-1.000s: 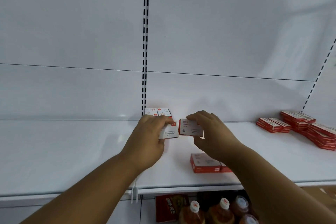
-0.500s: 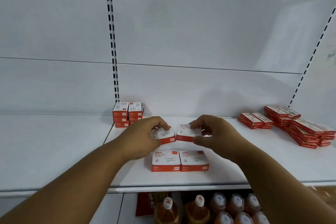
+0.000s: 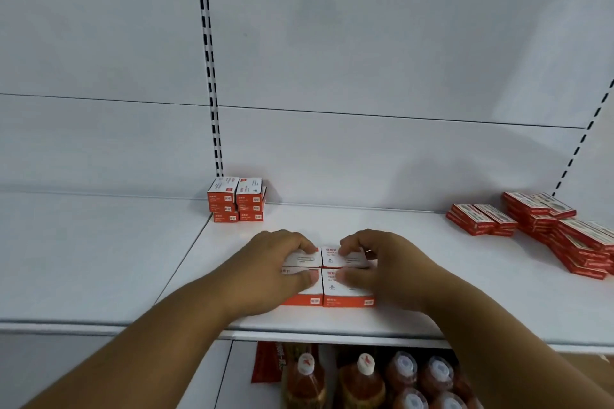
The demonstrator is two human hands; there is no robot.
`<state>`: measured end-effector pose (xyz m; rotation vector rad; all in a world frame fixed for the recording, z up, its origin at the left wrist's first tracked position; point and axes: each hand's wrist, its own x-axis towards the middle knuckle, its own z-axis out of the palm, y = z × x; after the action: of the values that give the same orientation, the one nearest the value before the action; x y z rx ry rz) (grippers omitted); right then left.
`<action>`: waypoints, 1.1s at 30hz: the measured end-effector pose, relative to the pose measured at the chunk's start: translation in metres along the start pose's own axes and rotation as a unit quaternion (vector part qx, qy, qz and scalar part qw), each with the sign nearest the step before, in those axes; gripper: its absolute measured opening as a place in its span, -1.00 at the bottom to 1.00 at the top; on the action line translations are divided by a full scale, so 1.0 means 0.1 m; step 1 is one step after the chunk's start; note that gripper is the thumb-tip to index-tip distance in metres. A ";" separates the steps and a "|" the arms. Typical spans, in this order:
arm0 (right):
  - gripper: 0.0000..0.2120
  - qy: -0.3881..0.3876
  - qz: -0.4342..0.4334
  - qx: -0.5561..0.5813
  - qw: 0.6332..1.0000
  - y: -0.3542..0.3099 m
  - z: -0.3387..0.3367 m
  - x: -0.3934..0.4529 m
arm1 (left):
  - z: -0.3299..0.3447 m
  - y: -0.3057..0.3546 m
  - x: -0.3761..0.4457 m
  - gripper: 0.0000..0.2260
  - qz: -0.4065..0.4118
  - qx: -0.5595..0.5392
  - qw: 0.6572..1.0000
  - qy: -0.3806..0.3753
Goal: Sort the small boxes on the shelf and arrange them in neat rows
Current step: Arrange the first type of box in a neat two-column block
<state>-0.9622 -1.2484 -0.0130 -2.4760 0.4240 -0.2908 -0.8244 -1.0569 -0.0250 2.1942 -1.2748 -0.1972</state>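
Boxes [image 3: 327, 277] under both curled hands

Four small red-and-white cardboard boxes [image 3: 332, 279] lie near the front edge of the white metal shelf [image 3: 415, 276], two near and two far, touching in a square block. The left hand [image 3: 275, 262] rests on the left pair, the right hand [image 3: 375, 262] on the right pair. Far left, against the back wall, stands a stack of similar small boxes [image 3: 237, 199], two side by side. Far right lie piles of flat red boxes [image 3: 545, 229]. Below the shelf stand plastic bottles with white caps [image 3: 365, 382].
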 end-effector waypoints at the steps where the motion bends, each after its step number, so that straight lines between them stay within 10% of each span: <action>1: -0.71 0.007 -0.002 -0.001 1.000 0.00 0.02 0.00 | 0.02 0.00 -0.01 -0.67 0.003 0.002 1.000 0.007; 19: -0.73 0.042 -0.018 -0.015 0.999 -0.11 0.17 -0.06 | 0.07 0.04 0.02 -0.30 0.043 0.115 0.992 -0.039; 33: -0.76 0.077 -0.047 -0.081 0.993 -0.28 0.15 0.02 | -0.02 -0.02 0.00 -0.40 0.042 0.066 0.997 0.010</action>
<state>-0.9487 -1.2195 -0.0079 -2.6465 0.4094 -0.5080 -0.8217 -1.0553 -0.0247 2.2404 -1.4027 -0.0593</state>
